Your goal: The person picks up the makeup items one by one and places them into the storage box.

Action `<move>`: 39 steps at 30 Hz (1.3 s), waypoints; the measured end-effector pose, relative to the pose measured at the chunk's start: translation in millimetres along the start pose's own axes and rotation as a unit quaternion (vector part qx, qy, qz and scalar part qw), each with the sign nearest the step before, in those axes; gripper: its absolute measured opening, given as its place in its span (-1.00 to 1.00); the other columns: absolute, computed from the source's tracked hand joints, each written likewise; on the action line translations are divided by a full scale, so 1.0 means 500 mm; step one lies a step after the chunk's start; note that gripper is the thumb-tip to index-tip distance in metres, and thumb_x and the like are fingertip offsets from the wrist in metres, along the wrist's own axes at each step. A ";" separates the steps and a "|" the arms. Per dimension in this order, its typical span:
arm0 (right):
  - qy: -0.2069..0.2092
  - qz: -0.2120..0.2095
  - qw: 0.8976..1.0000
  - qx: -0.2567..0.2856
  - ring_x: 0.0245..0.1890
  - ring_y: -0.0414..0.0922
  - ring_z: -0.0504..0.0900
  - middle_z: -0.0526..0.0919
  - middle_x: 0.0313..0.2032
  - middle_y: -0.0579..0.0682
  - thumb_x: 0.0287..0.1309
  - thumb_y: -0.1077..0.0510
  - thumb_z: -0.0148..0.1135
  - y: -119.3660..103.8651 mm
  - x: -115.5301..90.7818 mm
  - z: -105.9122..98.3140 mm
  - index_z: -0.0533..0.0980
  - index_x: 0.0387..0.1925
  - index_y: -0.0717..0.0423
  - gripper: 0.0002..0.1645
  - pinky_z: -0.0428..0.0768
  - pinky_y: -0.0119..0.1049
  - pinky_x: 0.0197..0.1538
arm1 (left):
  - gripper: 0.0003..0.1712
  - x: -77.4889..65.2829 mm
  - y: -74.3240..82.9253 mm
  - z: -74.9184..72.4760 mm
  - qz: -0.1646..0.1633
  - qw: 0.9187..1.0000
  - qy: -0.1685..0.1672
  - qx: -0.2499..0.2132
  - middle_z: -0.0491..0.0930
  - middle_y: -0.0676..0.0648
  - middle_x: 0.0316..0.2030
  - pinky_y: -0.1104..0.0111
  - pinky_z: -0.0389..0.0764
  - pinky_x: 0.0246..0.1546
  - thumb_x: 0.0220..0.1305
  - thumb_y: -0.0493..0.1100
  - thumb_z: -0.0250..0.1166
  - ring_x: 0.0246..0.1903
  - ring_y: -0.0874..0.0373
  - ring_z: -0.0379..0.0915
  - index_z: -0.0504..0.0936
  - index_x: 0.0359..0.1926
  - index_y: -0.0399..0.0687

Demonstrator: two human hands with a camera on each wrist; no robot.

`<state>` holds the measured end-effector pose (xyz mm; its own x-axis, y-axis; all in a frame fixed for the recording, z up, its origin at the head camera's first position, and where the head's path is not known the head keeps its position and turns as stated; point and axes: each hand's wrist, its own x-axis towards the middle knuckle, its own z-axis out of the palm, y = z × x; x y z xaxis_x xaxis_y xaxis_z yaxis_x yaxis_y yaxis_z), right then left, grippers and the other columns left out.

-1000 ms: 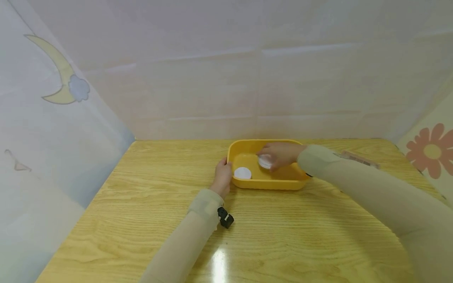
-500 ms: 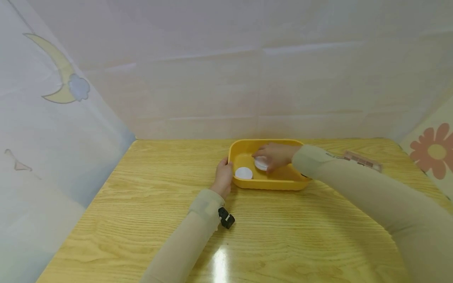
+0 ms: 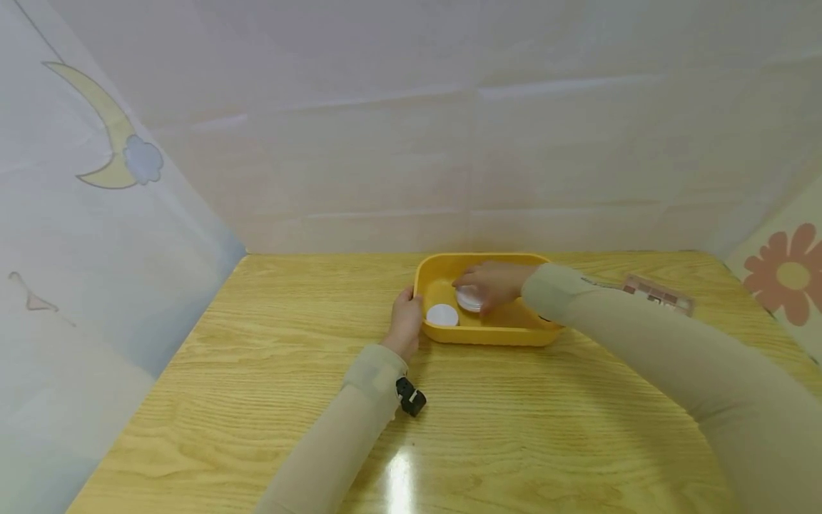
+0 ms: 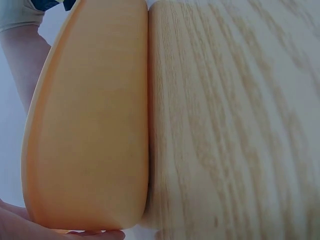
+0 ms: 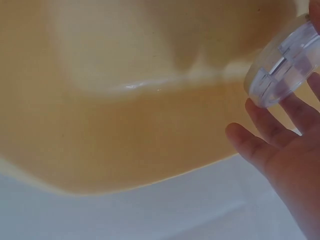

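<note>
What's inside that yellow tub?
A round white item sits in the near left corner of the yellow tub, and the right hand holds a round, clear-sided case inside it. That hand and its sleeve cover part of the tub's right end, so anything beneath is hidden.

Table (image 3: 289, 343): one, yellow-brown wood grain, smooth surface, bright reflection at lower centre of the frame. Directly on it: one yellow tray (image 3: 488, 336), deep-walled, rounded corners, upright, centre of the frame, near the far edge; one flat pinkish case (image 3: 658, 293), darker rectangles, right of the frame, apart from the tray.
</note>
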<state>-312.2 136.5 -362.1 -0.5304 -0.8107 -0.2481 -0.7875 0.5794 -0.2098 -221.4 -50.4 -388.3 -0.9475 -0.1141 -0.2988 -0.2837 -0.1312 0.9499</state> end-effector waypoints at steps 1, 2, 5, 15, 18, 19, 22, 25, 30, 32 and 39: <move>-0.002 -0.001 1.000 -0.001 0.25 0.25 0.34 0.40 0.23 0.30 -0.03 0.18 0.49 0.000 0.002 0.001 0.35 0.31 0.28 -0.14 0.19 0.17 0.34 | -0.47 -0.001 0.000 0.000 0.000 1.000 0.000 -0.001 0.13 -0.24 0.42 0.14 0.13 0.39 0.56 -0.26 -0.22 0.40 -0.08 0.03 0.08 0.47 -0.30; -0.003 -0.002 1.000 -0.005 0.25 0.25 0.34 0.40 0.23 0.30 -0.04 0.17 0.50 0.000 0.004 0.003 0.35 0.31 0.28 -0.13 0.19 0.17 0.34 | -0.47 -0.002 0.000 0.000 0.000 1.000 0.000 -0.002 0.13 -0.24 0.42 0.14 0.13 0.39 0.56 -0.26 -0.21 0.40 -0.08 0.04 0.08 0.46 -0.30; -0.011 0.002 1.000 -0.013 0.23 0.25 0.35 0.40 0.24 0.29 -0.06 0.15 0.53 0.000 0.007 0.006 0.34 0.31 0.28 -0.10 0.23 0.16 0.32 | -0.47 -0.004 -0.001 0.000 0.001 1.000 0.001 -0.006 0.15 -0.25 0.41 0.14 0.15 0.38 0.56 -0.27 -0.21 0.39 -0.08 0.06 0.09 0.46 -0.31; -0.025 -0.013 0.998 -0.055 0.16 0.20 0.44 0.48 0.17 0.27 -0.05 0.21 0.50 -0.018 0.015 0.003 0.40 0.25 0.30 -0.20 0.36 0.06 0.24 | -0.48 -0.007 -0.002 0.002 0.006 1.000 -0.001 -0.001 0.15 -0.24 0.41 0.14 0.16 0.38 0.56 -0.26 -0.21 0.39 -0.08 0.06 0.11 0.46 -0.30; -0.028 -0.010 0.998 -0.057 0.16 0.22 0.44 0.47 0.16 0.28 -0.06 0.22 0.49 -0.024 0.021 0.003 0.41 0.24 0.30 -0.21 0.35 0.08 0.25 | -0.48 -0.008 -0.003 0.002 0.009 1.000 -0.003 -0.001 0.16 -0.24 0.41 0.13 0.16 0.37 0.56 -0.26 -0.21 0.39 -0.08 0.06 0.11 0.45 -0.31; -0.030 -0.006 0.998 -0.054 0.17 0.23 0.43 0.47 0.17 0.29 -0.05 0.22 0.48 -0.023 0.026 0.005 0.41 0.24 0.30 -0.22 0.33 0.09 0.26 | -0.48 -0.007 -0.003 0.003 0.009 1.000 -0.004 -0.002 0.16 -0.24 0.41 0.13 0.16 0.37 0.56 -0.26 -0.21 0.39 -0.08 0.07 0.12 0.45 -0.31; -0.028 0.000 0.998 -0.051 0.18 0.22 0.43 0.47 0.18 0.28 -0.03 0.19 0.48 -0.009 0.040 0.018 0.41 0.25 0.29 -0.22 0.33 0.08 0.28 | -0.48 -0.006 -0.004 0.002 0.012 1.000 -0.005 -0.002 0.16 -0.25 0.41 0.13 0.16 0.38 0.56 -0.27 -0.21 0.39 -0.09 0.06 0.11 0.45 -0.32; -0.029 0.013 0.998 -0.049 0.17 0.18 0.45 0.48 0.17 0.26 -0.02 0.15 0.48 0.001 0.055 0.032 0.39 0.28 0.26 -0.19 0.36 0.03 0.28 | -0.48 -0.006 -0.004 0.001 0.012 1.000 -0.007 -0.002 0.14 -0.25 0.41 0.13 0.15 0.38 0.56 -0.27 -0.22 0.40 -0.09 0.05 0.10 0.46 -0.32; -0.031 0.022 0.999 -0.038 0.04 0.17 0.53 0.53 0.07 0.28 -0.02 0.15 0.49 -0.018 0.065 0.028 0.37 0.28 0.31 -0.17 0.47 0.01 0.18 | -0.47 -0.005 -0.005 0.000 0.009 1.000 -0.007 0.000 0.12 -0.24 0.43 0.14 0.13 0.39 0.56 -0.26 -0.22 0.41 -0.07 0.02 0.08 0.47 -0.30; -0.030 0.022 0.998 -0.041 -0.05 0.15 0.55 0.53 0.01 0.27 -0.02 0.16 0.49 -0.030 0.066 0.021 0.38 0.26 0.30 -0.19 0.51 0.00 0.11 | -0.47 -0.006 -0.004 -0.001 0.008 1.000 -0.006 0.002 0.12 -0.23 0.43 0.14 0.12 0.39 0.56 -0.25 -0.22 0.41 -0.07 0.02 0.08 0.47 -0.30; -0.010 0.069 0.994 -0.084 -0.25 0.04 0.44 0.42 -0.10 0.18 0.00 0.07 0.50 -0.050 0.072 0.018 0.41 0.33 -0.05 -0.18 0.56 -0.07 -0.15 | -0.47 -0.008 0.000 0.000 0.017 1.000 -0.002 0.000 0.15 -0.25 0.41 0.14 0.14 0.38 0.55 -0.27 -0.22 0.40 -0.09 0.05 0.10 0.45 -0.34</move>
<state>-308.9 93.9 -374.1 -0.6313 -0.7223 -0.2823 -0.7505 0.6608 -0.0125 -217.7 -49.9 -387.3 -0.9570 -0.1149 -0.2662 -0.2517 -0.1264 0.9595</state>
